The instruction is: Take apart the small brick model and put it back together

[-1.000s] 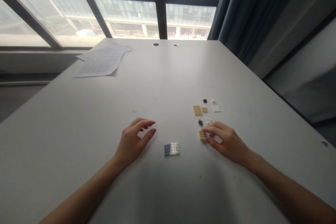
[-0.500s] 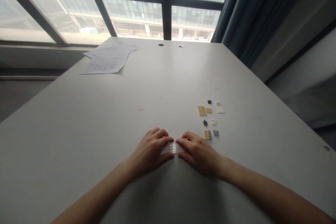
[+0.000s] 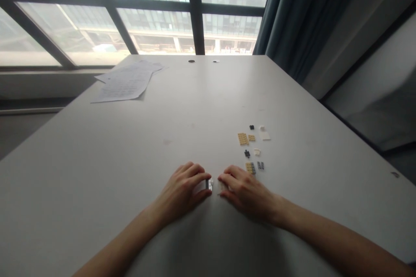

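My left hand [image 3: 186, 186] rests low over the white table with thumb and fingers closed on a clear toy brick [image 3: 210, 184], whose right end sticks out past the fingertips. A narrow gap to the right, my right hand [image 3: 244, 189] pinches a second, pale see-through brick [image 3: 222, 186], mostly covered by the fingers. The two bricks are apart. Just beyond the right hand lie tan and grey bricks [image 3: 250, 168] side by side, with grey pieces [image 3: 260, 165] beside them.
Farther back on the table [image 3: 195, 112] are tan bricks [image 3: 243, 139], black pieces [image 3: 247, 154], small white pieces [image 3: 257, 152] and a white plate [image 3: 265, 135]. Printed papers [image 3: 125, 84] lie at the far left. A window stands behind, with a dark curtain [image 3: 292, 21] at right.
The hands have drawn slightly apart, and a gap now shows between the clear pieces, which looked joined or touching before. The camera view has shifted a little.
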Motion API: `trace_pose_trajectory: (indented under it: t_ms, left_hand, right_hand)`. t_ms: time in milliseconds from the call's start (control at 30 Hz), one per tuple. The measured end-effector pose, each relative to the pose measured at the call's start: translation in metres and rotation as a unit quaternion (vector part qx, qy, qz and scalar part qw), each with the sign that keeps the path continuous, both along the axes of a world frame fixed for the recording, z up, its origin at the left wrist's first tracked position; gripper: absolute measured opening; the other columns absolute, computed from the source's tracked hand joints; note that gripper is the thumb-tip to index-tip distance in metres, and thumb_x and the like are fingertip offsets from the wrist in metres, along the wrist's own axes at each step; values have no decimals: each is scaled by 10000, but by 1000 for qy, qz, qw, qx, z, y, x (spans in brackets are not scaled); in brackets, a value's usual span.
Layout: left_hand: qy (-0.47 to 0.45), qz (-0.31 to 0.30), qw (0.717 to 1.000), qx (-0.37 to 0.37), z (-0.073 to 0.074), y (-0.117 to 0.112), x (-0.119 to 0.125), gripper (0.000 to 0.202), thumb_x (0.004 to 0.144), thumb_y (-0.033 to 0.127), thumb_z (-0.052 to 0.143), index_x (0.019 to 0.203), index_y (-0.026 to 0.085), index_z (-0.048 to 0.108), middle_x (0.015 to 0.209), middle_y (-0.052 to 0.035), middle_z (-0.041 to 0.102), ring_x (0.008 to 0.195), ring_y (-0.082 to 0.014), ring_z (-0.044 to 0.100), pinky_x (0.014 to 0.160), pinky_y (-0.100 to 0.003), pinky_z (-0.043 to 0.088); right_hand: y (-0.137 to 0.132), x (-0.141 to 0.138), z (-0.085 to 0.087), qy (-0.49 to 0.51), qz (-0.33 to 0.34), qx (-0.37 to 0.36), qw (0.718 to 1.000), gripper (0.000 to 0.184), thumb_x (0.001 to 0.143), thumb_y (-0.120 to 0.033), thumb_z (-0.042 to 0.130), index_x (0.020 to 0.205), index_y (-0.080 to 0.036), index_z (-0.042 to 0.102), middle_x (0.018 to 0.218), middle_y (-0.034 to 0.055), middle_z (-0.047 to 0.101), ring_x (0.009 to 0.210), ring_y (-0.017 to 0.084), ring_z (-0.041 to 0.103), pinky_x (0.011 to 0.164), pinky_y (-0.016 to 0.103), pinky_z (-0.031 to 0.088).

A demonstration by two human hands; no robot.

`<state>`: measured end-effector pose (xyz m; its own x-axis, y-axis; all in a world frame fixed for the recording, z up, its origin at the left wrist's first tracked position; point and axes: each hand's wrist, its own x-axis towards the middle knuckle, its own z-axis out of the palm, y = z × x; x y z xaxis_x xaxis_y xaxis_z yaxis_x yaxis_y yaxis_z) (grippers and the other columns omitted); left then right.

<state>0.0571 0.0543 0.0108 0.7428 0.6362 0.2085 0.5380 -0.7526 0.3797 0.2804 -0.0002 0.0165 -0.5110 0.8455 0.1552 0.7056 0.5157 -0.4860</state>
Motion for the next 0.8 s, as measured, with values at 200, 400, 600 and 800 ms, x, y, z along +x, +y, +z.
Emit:
trace_pose_trajectory:
  t_ms: [200,400,600,800]
  left_hand:
    - [-14,-9,999,38,24,10,46,243,848,374,639,1044,231,648,977,-53,640,919,-212,540,844,-372,428]
    - [26,-48,997,45,27,14,138,255,810,400,677,992,221,672,947,-42,638,943,-230,527,821,-372,402]
    - [83,-60,993,60,10,17,183,215,814,387,656,860,181,697,898,-70,637,928,-241,520,811,-369,383]
    - [91,-58,993,53,7,14,187,231,824,405,644,866,185,699,879,-58,645,919,-239,525,801,-371,376]
  right_hand:
    - [1,75,20,47,-107,64,991,214,904,-233,570,1115,-203,578,1055,89,589,984,228,584,878,381,512]
    - [-1,148,7,10,-202,59,978,218,906,-316,559,1075,-188,613,1021,93,607,926,237,614,826,376,528]
    - [-4,164,-17,5,-166,20,986,210,899,-290,580,1082,-193,610,1023,89,613,954,228,593,874,395,504]
    - [1,159,-16,13,-141,11,990,218,882,-284,608,1084,-205,620,1029,82,611,959,228,579,881,397,492]
